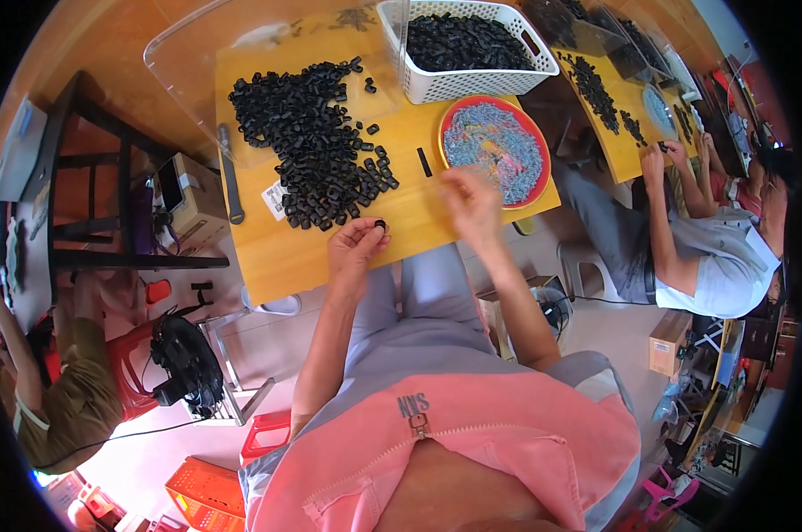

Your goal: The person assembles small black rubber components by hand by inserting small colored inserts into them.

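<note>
My left hand [352, 252] is closed at the table's front edge, pinching a small black cylindrical part [381, 224] between thumb and fingertips. To the right, my right hand [474, 206] hovers by the near left rim of a round red dish [544, 168], its fingers smeared by motion. Many small blue-grey pieces [472, 135] lie spread in the dish, too small to make out; its yellow bottom shows between them. A wide pile of similar black parts [299, 133] covers the table's left half. Between pile and dish lies a short black strip [424, 162].
A white perforated basket [472, 86] full of black parts stands at the back. A clear plastic bin [184, 62] sits at the back left. A long dark tool [230, 173] lies along the left edge of the yellow table [281, 266]. Another person [703, 257] works at the right.
</note>
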The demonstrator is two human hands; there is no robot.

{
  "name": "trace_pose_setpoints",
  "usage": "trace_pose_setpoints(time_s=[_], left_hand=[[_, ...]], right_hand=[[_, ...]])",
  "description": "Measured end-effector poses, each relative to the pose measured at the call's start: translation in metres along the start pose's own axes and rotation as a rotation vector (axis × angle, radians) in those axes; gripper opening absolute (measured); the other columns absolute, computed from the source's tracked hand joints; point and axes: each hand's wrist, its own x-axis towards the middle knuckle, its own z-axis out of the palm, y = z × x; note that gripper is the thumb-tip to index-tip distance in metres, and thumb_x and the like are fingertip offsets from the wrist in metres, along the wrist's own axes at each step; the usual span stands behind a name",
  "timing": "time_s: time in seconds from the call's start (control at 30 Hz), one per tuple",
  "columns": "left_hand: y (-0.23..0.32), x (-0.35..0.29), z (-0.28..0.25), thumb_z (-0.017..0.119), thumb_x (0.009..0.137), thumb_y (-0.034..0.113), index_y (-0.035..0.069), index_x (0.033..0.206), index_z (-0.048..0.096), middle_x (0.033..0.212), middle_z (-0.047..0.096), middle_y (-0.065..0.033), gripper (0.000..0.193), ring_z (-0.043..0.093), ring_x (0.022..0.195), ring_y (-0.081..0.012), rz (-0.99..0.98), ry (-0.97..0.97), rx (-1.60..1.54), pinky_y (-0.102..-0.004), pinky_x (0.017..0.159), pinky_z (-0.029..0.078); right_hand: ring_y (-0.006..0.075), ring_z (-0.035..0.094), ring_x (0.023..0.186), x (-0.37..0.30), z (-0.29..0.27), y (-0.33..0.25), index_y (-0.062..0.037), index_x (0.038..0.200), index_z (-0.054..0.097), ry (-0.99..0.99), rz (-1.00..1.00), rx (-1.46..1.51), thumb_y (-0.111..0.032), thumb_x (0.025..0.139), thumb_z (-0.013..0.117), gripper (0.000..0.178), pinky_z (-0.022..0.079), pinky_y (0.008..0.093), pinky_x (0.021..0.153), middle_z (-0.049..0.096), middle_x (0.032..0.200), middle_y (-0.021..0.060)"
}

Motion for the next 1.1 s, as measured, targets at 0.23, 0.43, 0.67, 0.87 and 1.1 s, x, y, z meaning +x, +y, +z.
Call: trace_pose_setpoints(time_s=[0.23, 0.43, 0.67, 0.87, 1.1], left_hand=[[-0.002, 0.002, -0.001, 0.061, 0.079, 0.003, 0.001, 0.093, 0.059, 0.082, 0.062, -0.0057, 0.014, 0.06, 0.07, -0.0115, 0.014, -0.012, 0.013, -0.0208, 0.064, 0.049], [0.0, -0.001, 0.0, 0.061, 0.079, 0.003, 0.001, 0.093, 0.059, 0.082, 0.062, -0.0058, 0.014, 0.06, 0.07, -0.0119, 0.003, -0.023, -0.002, -0.0209, 0.065, 0.049], [-0.001, -0.001, 0.0, 0.061, 0.079, 0.003, 0.002, 0.093, 0.059, 0.083, 0.062, -0.0064, 0.014, 0.06, 0.071, -0.012, 0.005, -0.019, 0.004, -0.0212, 0.065, 0.049], [-0.001, -0.002, 0.0, 0.061, 0.079, 0.003, 0.002, 0.092, 0.059, 0.083, 0.062, -0.0062, 0.013, 0.06, 0.071, -0.012, -0.004, -0.03, -0.012, -0.0213, 0.066, 0.049], [0.0, -0.003, 0.004, 0.061, 0.079, 0.002, 0.001, 0.092, 0.059, 0.082, 0.062, -0.0049, 0.013, 0.06, 0.073, -0.0114, 0.055, 0.0, 0.056, -0.0211, 0.068, 0.049]], right_hand=[[0.0232, 0.059, 0.07, 0.017, -0.036, 0.06, -0.0007, 0.084, 0.062, -0.039, 0.14, -0.165, 0.001, 0.069, 0.063, 0.014, 0.047, 0.0318, 0.062, 0.059, 0.076, 0.0115], [0.0185, 0.059, 0.07, 0.024, -0.044, 0.078, 0.0005, 0.084, 0.062, -0.053, 0.322, -0.037, 0.001, 0.07, 0.063, 0.014, 0.046, 0.0273, 0.062, 0.059, 0.078, 0.0103], [0.0182, 0.059, 0.068, 0.021, -0.037, 0.07, -0.0001, 0.087, 0.062, -0.136, 0.035, -0.346, 0.007, 0.067, 0.063, 0.021, 0.047, 0.0283, 0.063, 0.06, 0.077, 0.0099], [0.0135, 0.059, 0.07, 0.034, -0.049, 0.106, -0.0008, 0.088, 0.062, 0.044, 0.307, 0.063, 0.009, 0.067, 0.059, 0.023, 0.047, 0.0249, 0.062, 0.062, 0.077, 0.0072], [0.0103, 0.058, 0.072, 0.038, -0.054, 0.074, -0.0009, 0.09, 0.061, 0.121, 0.545, 0.495, 0.009, 0.07, 0.06, 0.022, 0.047, 0.0209, 0.064, 0.063, 0.081, 0.0043]])
